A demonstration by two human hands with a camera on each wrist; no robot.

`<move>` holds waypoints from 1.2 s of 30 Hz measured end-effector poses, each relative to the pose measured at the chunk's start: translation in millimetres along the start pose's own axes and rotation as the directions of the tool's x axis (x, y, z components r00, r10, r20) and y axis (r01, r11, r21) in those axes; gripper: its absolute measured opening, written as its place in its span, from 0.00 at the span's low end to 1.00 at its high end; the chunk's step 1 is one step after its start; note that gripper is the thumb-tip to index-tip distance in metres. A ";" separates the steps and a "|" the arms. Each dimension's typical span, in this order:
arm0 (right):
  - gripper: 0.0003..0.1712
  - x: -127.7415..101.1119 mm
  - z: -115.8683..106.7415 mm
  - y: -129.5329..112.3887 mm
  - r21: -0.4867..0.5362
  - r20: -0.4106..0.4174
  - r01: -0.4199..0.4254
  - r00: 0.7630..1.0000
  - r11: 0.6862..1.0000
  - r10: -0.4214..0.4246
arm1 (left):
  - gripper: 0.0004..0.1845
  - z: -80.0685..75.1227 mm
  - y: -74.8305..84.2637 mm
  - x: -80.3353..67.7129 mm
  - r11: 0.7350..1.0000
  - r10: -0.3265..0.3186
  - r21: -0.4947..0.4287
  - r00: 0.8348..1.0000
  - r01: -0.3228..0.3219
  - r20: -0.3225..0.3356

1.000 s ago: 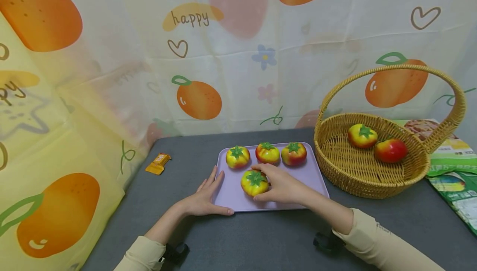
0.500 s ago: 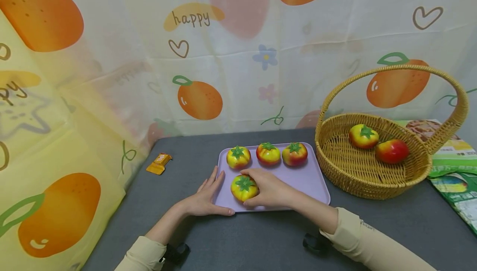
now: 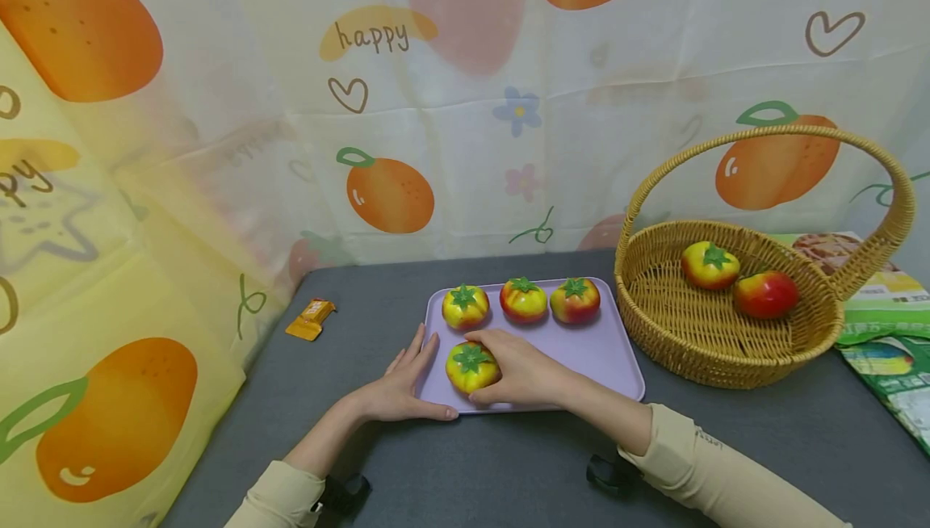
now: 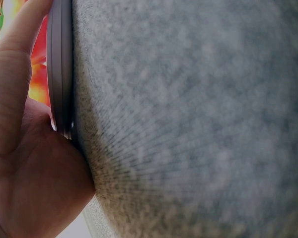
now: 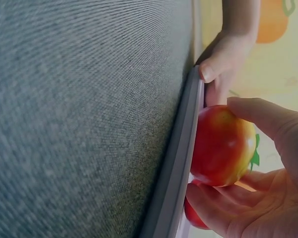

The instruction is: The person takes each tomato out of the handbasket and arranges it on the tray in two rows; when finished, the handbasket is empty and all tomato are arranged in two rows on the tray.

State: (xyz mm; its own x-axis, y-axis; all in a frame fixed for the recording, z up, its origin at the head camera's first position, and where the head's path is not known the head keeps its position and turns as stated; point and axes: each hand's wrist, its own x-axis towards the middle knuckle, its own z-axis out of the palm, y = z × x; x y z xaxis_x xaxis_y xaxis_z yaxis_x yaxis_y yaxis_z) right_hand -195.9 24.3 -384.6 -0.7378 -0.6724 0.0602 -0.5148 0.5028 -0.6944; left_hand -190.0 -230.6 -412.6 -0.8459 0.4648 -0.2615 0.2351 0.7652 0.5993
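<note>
Fruit-print curtains all round a grey table [image 3: 508, 463], little orange packet [image 3: 310, 317] off to the left. Left hand [image 3: 403, 387] lies flat, fingers straight, pressed against the lilac tray [image 3: 610, 354] at its near-left corner. Next over, the front tomato [image 3: 471, 366] sits on the tray's near-left part, with the right hand [image 3: 526, 370] cupped round it from the right, fingers curled on it. Three more tomatoes line the far edge; wicker basket [image 3: 726, 350] with two fruits far right.
</note>
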 end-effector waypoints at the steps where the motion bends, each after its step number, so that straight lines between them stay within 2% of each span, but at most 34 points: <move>1: 0.43 -0.3 -0.3 0.0 0.000 -0.003 0.003 1.000 1.000 -0.003 | 0.64 0.0 0.2 0.2 1.000 0.000 0.000 1.000 0.000 0.001; 12: 0.43 -7.8 -9.9 -1.3 -0.003 -0.021 -0.016 1.000 1.000 0.015 | 0.63 -0.3 1.4 1.4 1.000 0.002 -0.002 1.000 -0.002 0.011; 19: 0.41 -21.3 -28.8 1.0 0.031 -0.070 -0.039 0.997 0.999 0.041 | 0.64 -0.2 2.0 2.4 1.000 -0.029 0.002 1.000 0.029 0.009; 27: 0.40 -39.2 -52.4 10.7 0.022 -0.170 -0.055 0.984 0.998 0.058 | 0.64 -0.6 0.0 3.3 0.999 -0.035 -0.005 0.999 0.035 0.006; 31: 0.39 -49.7 -62.8 17.3 0.035 -0.189 -0.044 0.981 0.998 0.050 | 0.64 0.1 -1.1 4.0 0.999 -0.038 -0.004 0.999 0.038 0.010; 36: 0.39 -61.8 -74.8 24.5 0.010 -0.216 -0.068 0.974 0.998 0.068 | 0.64 0.1 0.1 3.5 0.999 -0.042 -0.003 0.999 0.042 0.012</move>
State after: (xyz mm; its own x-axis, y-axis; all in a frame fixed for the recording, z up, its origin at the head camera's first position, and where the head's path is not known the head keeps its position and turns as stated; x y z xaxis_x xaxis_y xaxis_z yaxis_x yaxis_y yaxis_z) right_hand -195.6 118.8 -351.7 -0.8482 -0.5029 0.1662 -0.4592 0.5420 -0.7038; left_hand -192.9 -228.8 -413.6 -0.8492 0.4377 -0.2955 0.1981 0.7827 0.5900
